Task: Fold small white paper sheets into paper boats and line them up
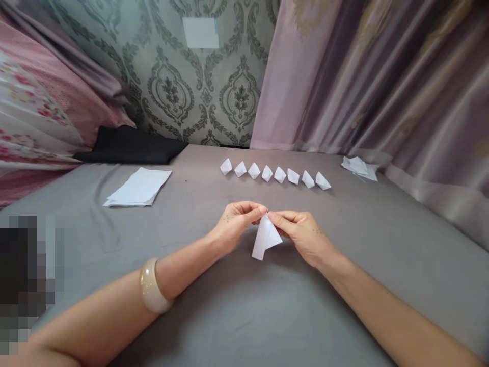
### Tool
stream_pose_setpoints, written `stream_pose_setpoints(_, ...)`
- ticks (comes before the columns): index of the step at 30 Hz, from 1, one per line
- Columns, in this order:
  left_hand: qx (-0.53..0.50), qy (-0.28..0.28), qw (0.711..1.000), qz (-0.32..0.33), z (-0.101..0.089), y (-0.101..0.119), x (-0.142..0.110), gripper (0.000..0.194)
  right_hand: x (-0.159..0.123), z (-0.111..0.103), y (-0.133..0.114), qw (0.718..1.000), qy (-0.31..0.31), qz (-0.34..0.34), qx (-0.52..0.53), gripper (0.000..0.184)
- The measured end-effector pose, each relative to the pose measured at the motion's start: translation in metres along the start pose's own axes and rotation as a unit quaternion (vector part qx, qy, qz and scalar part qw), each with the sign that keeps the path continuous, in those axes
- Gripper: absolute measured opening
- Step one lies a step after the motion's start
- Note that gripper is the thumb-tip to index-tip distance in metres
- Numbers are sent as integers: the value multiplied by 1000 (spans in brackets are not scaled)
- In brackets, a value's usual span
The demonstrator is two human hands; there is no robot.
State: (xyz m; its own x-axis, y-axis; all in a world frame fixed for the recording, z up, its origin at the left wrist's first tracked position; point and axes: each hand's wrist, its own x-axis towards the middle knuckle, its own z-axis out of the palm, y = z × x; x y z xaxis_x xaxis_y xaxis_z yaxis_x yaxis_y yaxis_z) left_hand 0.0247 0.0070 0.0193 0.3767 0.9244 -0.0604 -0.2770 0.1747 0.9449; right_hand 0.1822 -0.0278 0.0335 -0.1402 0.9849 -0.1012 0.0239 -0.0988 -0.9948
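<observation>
On my side of the row of folded paper shapes (267, 174), nearest to me, a pale bangle (154, 288) circles my left forearm (187, 272) above the grey cloth (244, 321). My left hand (233, 227) and right hand (303, 232) are close together, both pinching the top of one partly folded white paper (267, 237). This paper is in front of the row, apart from it, its longer end hanging at the left and a pointed corner at the right. Whether its lower end touches the cloth, I cannot tell. Left of the row, slightly nearer, lies a stack of white sheets (138, 187). The row itself counts eight pieces, side by side. To its right is a loose pile of white papers (358, 166). Beyond its left end lies a black flat item (132, 145); behind it, patterned wallpaper (168, 92) bears a white rectangle (201, 33).
</observation>
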Motion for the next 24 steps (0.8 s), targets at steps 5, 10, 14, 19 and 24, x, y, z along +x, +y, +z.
stream_pose_setpoints(5, 3, -4, 1000, -2, 0, -4, 1, 18, 0, 1, -2, 998, 24, -18, -57, 32)
stream_pose_setpoints(10, 19, -1, 1000, 10, -2, -10, 4, 18, 0, 2, 1, 990, 65, -48, -116, 25)
stream_pose_setpoints(14, 29, -22, 999, 21, -2, -11, 5, 21, -1, 4, 3, 990, 67, -55, -113, 24)
stream_pose_setpoints(19, 78, 28, 995, 49, 0, -12, 4, 23, 0, 3, 1, 998, 44, 13, -34, 23)
stream_pose_setpoints(24, 102, -11, 994, 35, -2, -14, 5, 22, 3, 0, 3, 997, 64, 13, -43, 23)
